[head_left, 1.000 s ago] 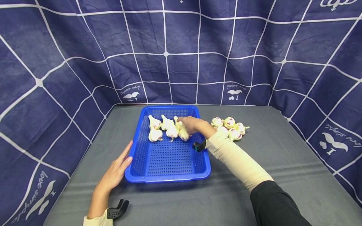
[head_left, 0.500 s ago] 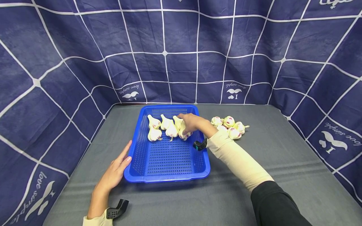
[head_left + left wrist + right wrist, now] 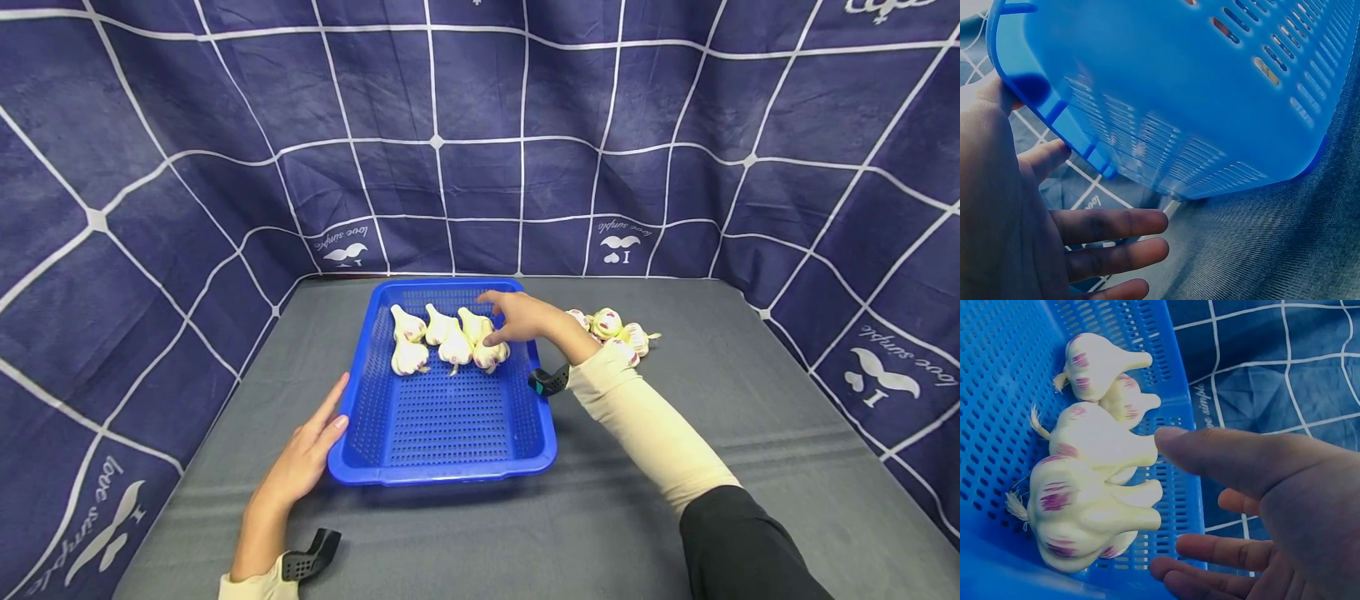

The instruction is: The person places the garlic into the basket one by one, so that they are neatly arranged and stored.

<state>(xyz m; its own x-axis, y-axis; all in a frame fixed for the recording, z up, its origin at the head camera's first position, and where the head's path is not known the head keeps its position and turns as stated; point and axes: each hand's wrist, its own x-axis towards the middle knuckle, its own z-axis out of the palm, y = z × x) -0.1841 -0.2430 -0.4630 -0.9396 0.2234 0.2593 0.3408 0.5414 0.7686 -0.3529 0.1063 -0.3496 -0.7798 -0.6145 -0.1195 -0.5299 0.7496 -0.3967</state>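
A blue perforated plastic basket (image 3: 450,475) stands on the grey table, holding several white garlic bulbs (image 3: 410,357) with purple streaks in its far half. My left hand (image 3: 300,458) touches the basket's left rim; in the left wrist view its thumb and index finger are at the rim while the other fingers stretch out below. Over the basket's right side is my right hand (image 3: 528,318), fingers spread, nothing held. Beneath it lies a garlic bulb (image 3: 1063,512), its stem pointing toward the hand in the right wrist view.
Right of the basket, a small pile of garlic bulbs (image 3: 606,323) lies on the grey tabletop (image 3: 720,400), partly hidden by my right forearm. A dark blue cloth (image 3: 480,183) with white grid lines hangs behind and at both sides.
My right hand has let go of a garlic bulb in the basket's right part, then lifted and drawn back to the right. My left hand has stayed at the rim.
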